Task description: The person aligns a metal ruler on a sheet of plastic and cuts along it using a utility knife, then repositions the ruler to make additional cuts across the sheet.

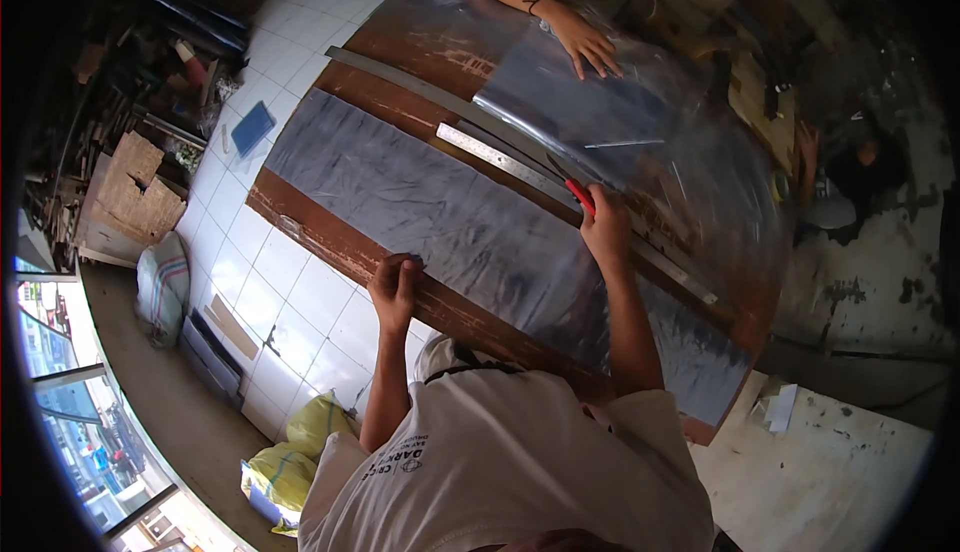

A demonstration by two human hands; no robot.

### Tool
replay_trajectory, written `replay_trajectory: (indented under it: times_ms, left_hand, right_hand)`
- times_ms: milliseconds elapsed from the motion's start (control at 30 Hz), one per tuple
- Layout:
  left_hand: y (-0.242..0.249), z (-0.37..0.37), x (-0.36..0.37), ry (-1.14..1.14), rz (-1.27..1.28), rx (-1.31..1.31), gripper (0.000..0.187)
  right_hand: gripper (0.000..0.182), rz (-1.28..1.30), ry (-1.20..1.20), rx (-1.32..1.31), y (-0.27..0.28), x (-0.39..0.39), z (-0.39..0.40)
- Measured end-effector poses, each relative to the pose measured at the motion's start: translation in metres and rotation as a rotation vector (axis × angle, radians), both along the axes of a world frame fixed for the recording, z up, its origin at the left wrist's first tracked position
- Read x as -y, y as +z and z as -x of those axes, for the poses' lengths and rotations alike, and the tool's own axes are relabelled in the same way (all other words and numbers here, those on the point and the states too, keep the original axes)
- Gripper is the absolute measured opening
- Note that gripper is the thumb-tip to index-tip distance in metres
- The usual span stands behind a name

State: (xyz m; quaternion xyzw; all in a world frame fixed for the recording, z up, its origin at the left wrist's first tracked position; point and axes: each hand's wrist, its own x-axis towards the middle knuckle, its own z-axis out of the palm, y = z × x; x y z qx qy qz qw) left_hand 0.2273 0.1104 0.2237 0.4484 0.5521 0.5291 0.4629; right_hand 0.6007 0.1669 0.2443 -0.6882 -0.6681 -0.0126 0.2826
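A long grey marbled sheet lies across the brown table. At its near edge, my left hand is closed, its fingers pinching the sheet's border. My right hand grips a red utility knife, which points up and away to the left. Just under and beside that hand runs a metal ruler, lying lengthwise near the sheet's far edge. Beyond it, clear plastic film covers the far part of the table.
Another person's hand rests flat on the film across the table. A long grey strip lies between sheet and film. Wood scraps, a blue flat object and yellow sacks are on the floor to the left.
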Motion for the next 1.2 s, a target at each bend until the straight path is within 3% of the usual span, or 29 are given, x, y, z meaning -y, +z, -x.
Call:
replay_trajectory:
  times_ms: [200,633,700,767,833,867,933,1100,1200]
  left_hand:
    - [0.001,-0.001,0.000,0.005,-0.044,-0.025,0.023]
    - [0.002,0.002,-0.002,-0.007,-0.027,-0.004,0.026]
    - [0.025,-0.003,-0.003,-0.045,-0.085,-0.200,0.029]
    - [0.078,-0.029,-0.004,-0.149,-0.328,-0.194,0.028]
    - [0.145,-0.056,-0.007,-0.469,-0.607,-0.178,0.028]
    - [0.167,-0.071,-0.009,-0.634,-0.735,-0.110,0.028]
    - [0.213,-0.106,-0.004,-0.865,-1.004,-0.052,0.021]
    - [0.285,-0.173,0.045,-1.393,-1.356,0.185,0.014]
    - [0.315,-0.208,0.100,-1.696,-1.505,0.265,0.013]
  right_hand:
    - [0.034,-0.093,0.066,0.009,0.008,0.001,0.005]
    - [0.030,-0.042,0.002,0.031,0.018,0.018,0.017]
    - [0.030,0.037,0.028,-0.070,0.028,0.035,0.032]
    - [0.030,-0.012,0.081,-0.028,0.040,0.044,0.042]
    - [0.029,-0.030,0.076,0.115,0.047,0.050,0.049]
    - [0.027,-0.118,0.066,0.124,0.043,0.050,0.051]
    - [0.027,-0.050,0.108,0.095,0.044,0.050,0.055]
    - [0.028,0.181,0.260,-0.090,0.050,0.059,0.071]
    - [0.034,0.228,0.314,-0.035,0.042,0.063,0.074]
